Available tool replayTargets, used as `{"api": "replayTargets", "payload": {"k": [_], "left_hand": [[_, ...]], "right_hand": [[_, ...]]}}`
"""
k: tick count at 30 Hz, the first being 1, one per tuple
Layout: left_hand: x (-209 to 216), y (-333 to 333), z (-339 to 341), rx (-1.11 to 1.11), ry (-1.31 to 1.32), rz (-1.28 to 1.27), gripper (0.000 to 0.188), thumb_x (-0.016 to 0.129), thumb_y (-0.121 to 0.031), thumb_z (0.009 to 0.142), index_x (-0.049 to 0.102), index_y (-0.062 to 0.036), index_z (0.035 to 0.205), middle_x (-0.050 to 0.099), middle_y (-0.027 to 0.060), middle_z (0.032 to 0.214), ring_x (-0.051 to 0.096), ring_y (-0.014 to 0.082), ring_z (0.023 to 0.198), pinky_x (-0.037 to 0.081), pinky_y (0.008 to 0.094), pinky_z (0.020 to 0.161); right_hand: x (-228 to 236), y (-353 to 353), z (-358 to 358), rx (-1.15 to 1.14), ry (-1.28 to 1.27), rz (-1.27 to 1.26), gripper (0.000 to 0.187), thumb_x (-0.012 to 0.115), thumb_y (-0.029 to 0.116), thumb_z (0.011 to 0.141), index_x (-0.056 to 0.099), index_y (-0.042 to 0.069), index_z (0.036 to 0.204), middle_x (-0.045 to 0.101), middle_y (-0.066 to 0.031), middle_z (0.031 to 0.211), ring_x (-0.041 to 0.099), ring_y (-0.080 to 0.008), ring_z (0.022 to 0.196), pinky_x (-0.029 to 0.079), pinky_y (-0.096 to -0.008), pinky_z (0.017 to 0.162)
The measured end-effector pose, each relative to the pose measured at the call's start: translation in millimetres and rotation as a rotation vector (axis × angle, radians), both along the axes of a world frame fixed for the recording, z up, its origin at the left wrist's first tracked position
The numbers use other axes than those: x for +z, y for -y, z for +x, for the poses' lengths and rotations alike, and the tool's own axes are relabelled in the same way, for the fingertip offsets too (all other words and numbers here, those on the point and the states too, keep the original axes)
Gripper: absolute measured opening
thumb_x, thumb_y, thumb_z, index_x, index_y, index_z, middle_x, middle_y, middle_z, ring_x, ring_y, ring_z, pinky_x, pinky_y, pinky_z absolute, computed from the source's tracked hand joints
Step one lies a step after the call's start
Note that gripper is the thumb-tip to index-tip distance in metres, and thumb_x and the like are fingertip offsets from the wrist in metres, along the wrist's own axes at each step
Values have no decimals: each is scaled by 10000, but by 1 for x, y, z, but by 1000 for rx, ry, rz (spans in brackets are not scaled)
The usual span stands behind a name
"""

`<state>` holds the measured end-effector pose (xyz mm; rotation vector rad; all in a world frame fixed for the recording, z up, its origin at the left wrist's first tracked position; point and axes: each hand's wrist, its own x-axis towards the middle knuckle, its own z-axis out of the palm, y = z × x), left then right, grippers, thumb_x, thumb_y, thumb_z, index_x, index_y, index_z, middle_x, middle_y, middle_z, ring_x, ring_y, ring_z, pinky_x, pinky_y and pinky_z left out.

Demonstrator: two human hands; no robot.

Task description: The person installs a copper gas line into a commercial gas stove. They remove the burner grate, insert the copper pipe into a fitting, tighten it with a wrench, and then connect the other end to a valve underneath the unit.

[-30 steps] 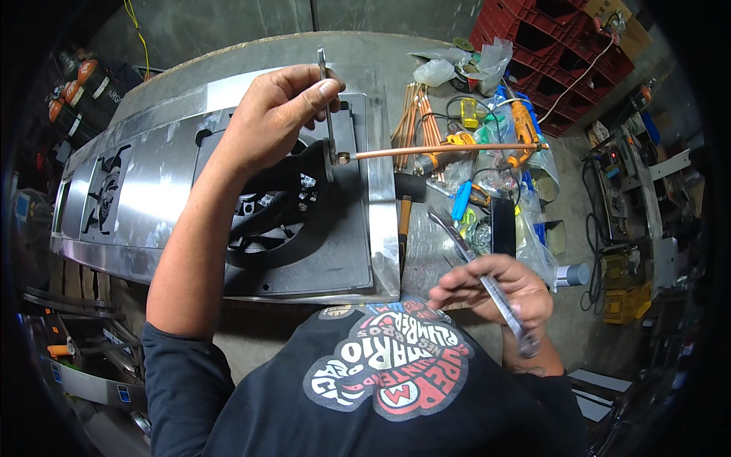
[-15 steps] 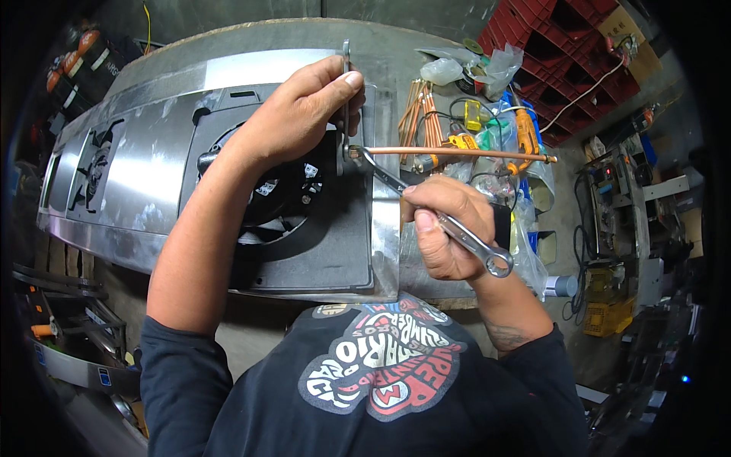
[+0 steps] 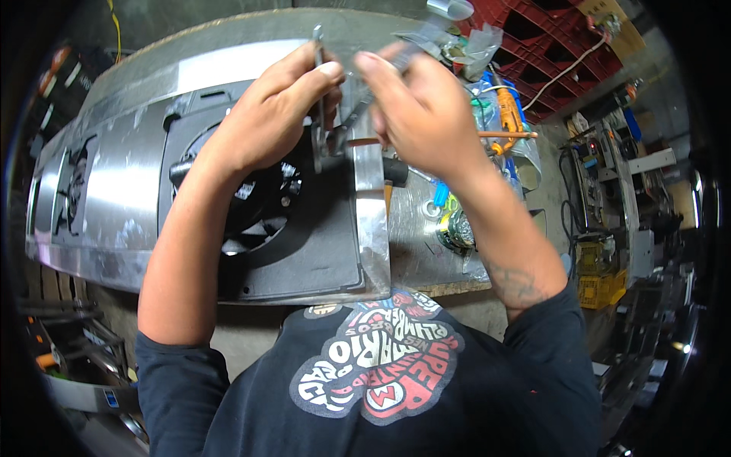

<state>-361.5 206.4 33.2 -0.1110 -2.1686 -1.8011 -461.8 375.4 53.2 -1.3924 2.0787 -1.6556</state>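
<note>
My left hand (image 3: pixel 272 99) is closed around an upright metal wrench (image 3: pixel 318 36), whose tip sticks out above the thumb. Its lower end is at a metal fitting (image 3: pixel 333 145) by the right side of a black burner panel (image 3: pixel 316 247). From the fitting a thin copper tube (image 3: pixel 509 135) runs right, passing behind my right hand (image 3: pixel 430 107). That hand grips a combination wrench (image 3: pixel 451 9), blurred by motion, with its ring end up and away from me. The wrench's lower end is close to the fitting; whether it touches cannot be made out.
A stainless steel cooktop (image 3: pixel 122 183) spans the left of the bench. On the right lie an orange power tool (image 3: pixel 506 107), plastic bags (image 3: pixel 483 47) and a green-and-yellow roll (image 3: pixel 457 230). Red crates (image 3: pixel 533 49) stand behind; a yellow basket (image 3: pixel 601 289) sits at far right.
My right hand has swung up and away from me with the combination wrench, from below the copper tube to above it. My left hand keeps its grip; the view has shifted slightly.
</note>
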Motion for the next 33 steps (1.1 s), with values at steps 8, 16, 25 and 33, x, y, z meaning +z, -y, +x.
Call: {"api": "replayTargets", "payload": {"k": [8, 16, 25, 33], "left_hand": [[1, 2, -2, 25, 6, -57, 393, 447, -343, 1098, 571, -22, 910, 584, 39, 774, 571, 127, 728, 476, 290, 714], [-6, 5, -3, -2, 16, -16, 409, 456, -391, 1100, 553, -34, 925, 575, 33, 760, 567, 125, 719, 486, 298, 704], [-3, 0, -3, 44, 37, -124, 336, 454, -363, 1108, 514, -74, 947, 537, 16, 792, 551, 119, 741, 477, 282, 702], [0, 0, -5, 78, 55, -142, 359, 478, -383, 1096, 497, -80, 906, 547, 18, 779, 555, 117, 725, 476, 277, 703]], "right_hand": [[43, -54, -17, -91, 202, -221, 519, 643, 504, 991, 627, 29, 782, 550, -9, 545, 536, -90, 472, 431, -253, 454], [-49, -85, 58, -26, -59, -190, 192, 590, 91, 1013, 658, -24, 1152, 734, -141, 823, 710, -194, 677, 567, -300, 598], [-65, -64, 65, -2, -574, -235, 222, 717, -39, 814, 671, -49, 1031, 721, -170, 840, 721, -297, 687, 580, -367, 614], [-49, -46, 51, -97, -724, -353, 180, 679, 60, 899, 643, -35, 1048, 706, -156, 847, 677, -296, 638, 542, -362, 583]]}}
